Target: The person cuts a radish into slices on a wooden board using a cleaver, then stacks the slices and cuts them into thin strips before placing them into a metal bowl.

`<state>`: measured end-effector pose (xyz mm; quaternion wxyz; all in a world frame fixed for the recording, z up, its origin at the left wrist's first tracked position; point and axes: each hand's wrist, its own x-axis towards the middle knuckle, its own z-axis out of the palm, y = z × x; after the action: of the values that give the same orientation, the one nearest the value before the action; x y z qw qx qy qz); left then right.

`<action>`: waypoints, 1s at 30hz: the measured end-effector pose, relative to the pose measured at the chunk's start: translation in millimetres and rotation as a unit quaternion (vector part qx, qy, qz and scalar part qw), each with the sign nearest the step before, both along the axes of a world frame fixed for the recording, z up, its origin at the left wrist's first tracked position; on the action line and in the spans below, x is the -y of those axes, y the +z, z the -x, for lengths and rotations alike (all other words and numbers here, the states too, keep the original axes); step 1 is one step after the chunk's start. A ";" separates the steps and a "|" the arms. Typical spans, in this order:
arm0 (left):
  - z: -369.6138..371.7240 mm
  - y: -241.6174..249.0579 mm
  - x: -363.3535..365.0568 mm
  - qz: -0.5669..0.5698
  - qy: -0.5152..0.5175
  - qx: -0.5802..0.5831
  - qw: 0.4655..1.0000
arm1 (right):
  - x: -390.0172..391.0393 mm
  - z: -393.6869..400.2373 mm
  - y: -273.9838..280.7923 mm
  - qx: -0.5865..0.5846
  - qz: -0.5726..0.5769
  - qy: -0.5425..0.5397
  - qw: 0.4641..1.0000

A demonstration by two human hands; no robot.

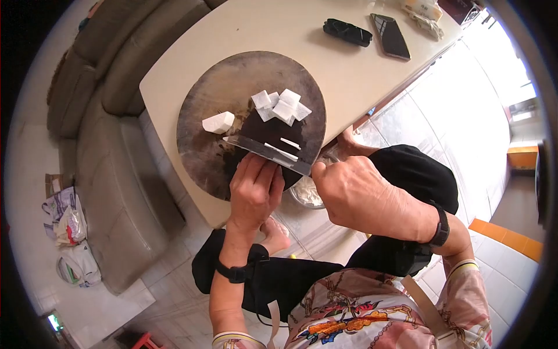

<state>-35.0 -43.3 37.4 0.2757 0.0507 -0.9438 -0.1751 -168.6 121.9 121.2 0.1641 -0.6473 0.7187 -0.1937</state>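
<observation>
A round dark board (pixel 203 104) lies on the table. My right hand (pixel 354 192) is closed round the handle end of a knife (pixel 256 146), whose blade reaches left across the board. My left hand (pixel 256 189) rests at the board's near edge with its fingers bent down against the blade; what is under the fingertips is hidden. Thin white strips (pixel 290 143) lie on and beside the blade. Beyond it sits a pile of flat white squares (pixel 283 107). A white block (pixel 218 123) stands at the board's left.
A metal bowl (pixel 307 192) with white pieces sits below the table edge, partly behind my right hand. At the table's far side are a black case (pixel 347 32), a phone (pixel 390 36) and a plastic bag (pixel 423 11). A grey sofa (pixel 116 192) stands left.
</observation>
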 end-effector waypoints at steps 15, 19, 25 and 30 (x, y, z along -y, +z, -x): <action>0.3 -3.6 -0.2 0.007 0.003 -0.029 1.000 | 11.9 1.8 -13.6 -0.019 0.060 -0.022 0.998; -1.3 -3.9 0.3 0.003 0.006 -0.016 1.000 | 4.7 -1.7 -4.1 -0.021 0.029 -0.011 0.999; -0.2 -2.0 -1.9 0.005 0.010 -0.014 1.000 | 8.6 -6.6 -13.4 -0.011 0.048 -0.005 0.999; -0.2 -3.7 -2.6 0.005 0.007 -0.028 1.000 | 28.3 -8.8 -15.3 -0.025 0.111 0.009 0.993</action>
<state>-34.7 -40.7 33.6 0.3035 0.0507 -0.9362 -0.1700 -159.8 93.6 105.9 0.0747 -0.6729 0.6906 -0.2546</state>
